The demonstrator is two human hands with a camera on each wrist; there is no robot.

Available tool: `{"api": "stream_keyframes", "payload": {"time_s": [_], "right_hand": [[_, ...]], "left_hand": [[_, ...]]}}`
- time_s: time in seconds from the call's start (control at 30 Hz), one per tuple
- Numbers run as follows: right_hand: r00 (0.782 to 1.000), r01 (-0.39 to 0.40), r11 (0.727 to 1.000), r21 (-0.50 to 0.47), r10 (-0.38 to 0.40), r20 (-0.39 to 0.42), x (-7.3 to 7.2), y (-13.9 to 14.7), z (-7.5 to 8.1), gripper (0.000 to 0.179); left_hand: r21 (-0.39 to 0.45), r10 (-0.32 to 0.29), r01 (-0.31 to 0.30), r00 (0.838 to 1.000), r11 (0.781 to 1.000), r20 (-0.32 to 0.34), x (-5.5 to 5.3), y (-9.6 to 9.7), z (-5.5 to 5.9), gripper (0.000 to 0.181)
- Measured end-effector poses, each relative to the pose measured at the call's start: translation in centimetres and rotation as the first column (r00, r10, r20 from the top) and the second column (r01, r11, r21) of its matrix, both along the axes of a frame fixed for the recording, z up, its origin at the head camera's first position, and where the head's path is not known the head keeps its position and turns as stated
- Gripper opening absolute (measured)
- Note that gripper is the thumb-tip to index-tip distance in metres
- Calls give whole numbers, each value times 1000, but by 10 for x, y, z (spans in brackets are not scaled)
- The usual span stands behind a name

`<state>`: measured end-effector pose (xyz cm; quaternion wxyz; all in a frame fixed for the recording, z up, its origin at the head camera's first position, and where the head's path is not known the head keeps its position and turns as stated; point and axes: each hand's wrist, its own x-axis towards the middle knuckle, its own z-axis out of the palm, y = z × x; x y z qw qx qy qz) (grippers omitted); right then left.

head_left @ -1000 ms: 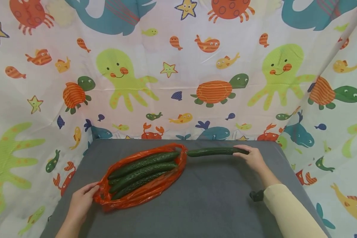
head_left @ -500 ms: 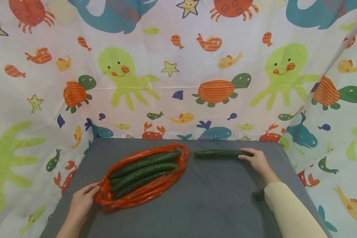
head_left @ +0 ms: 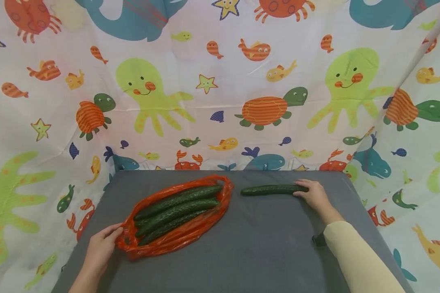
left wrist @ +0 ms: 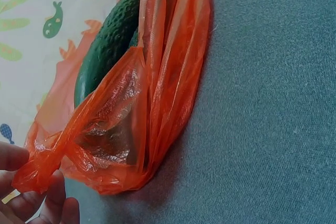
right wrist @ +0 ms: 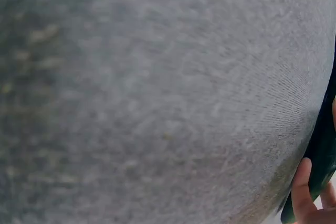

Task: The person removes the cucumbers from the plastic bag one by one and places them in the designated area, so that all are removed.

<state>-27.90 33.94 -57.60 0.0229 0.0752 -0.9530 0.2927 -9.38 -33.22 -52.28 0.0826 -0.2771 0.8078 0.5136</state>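
A red-orange plastic bag [head_left: 185, 241] lies on the left half of the table, with several long green cucumbers [head_left: 179, 211] inside it. My left hand [head_left: 100, 249] pinches the gathered near-left end of this bag; in the left wrist view, fingers [left wrist: 52, 198] grip the twisted plastic. To the right of the bag, apart from its far end, a single cucumber [head_left: 265, 190] lies roughly sideways. My right hand [head_left: 317, 198] holds that cucumber by its right end, thumb on the near side. The right wrist view catches only part of the cucumber [right wrist: 323, 129] at its edge.
A grey cloth [head_left: 264, 244] covers the table. A white curtain [head_left: 220, 122] printed with sea animals stands behind and along both sides. A small dark object [head_left: 319, 240], partly hidden, shows at the right sleeve [head_left: 357, 256].
The single cucumber has moved slightly right with my right hand, widening the gap from the bag. My left hand and the bag have stayed in place.
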Motion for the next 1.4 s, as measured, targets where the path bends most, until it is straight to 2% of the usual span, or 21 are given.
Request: {"api": "stream_keyframes", "payload": {"time_s": [0.17, 0.37, 0.6, 0.77, 0.97, 1.1, 1.23, 1.4], "right_hand": [[1000, 6, 1000, 4, -6, 16, 3, -3, 4, 57], [997, 74, 997, -29, -73, 35, 6, 7, 12, 67], [988, 149, 985, -81, -144, 60, 11, 7, 23, 68], [984, 169, 975, -145, -158, 83, 15, -4, 35, 70], [984, 168, 952, -254, -149, 94, 18, -26, 54, 70], [984, 169, 928, -331, -139, 114, 19, -40, 65, 72], [985, 147, 897, -416, -95, 144, 20, -54, 73, 73], [989, 95, 884, -458, -33, 142, 22, -74, 81, 71]], "left_hand": [[2, 9, -9, 1000, 1000, -3, 0, 2, -1, 61], [-7, 10, -10, 1000, 1000, -9, -1, 4, 2, 60], [-7, -5, 5, 1000, 1000, -16, 0, 5, 5, 61], [-3, -12, 12, 1000, 1000, -17, 0, 6, 4, 62], [0, 1, -1, 1000, 1000, -20, -1, 8, 2, 61], [5, 6, -6, 1000, 1000, -29, -1, 8, 1, 61], [12, 15, -14, 999, 1000, -32, 0, 8, 1, 60], [7, 30, -30, 999, 1000, -28, 1, 8, 1, 59]]}}
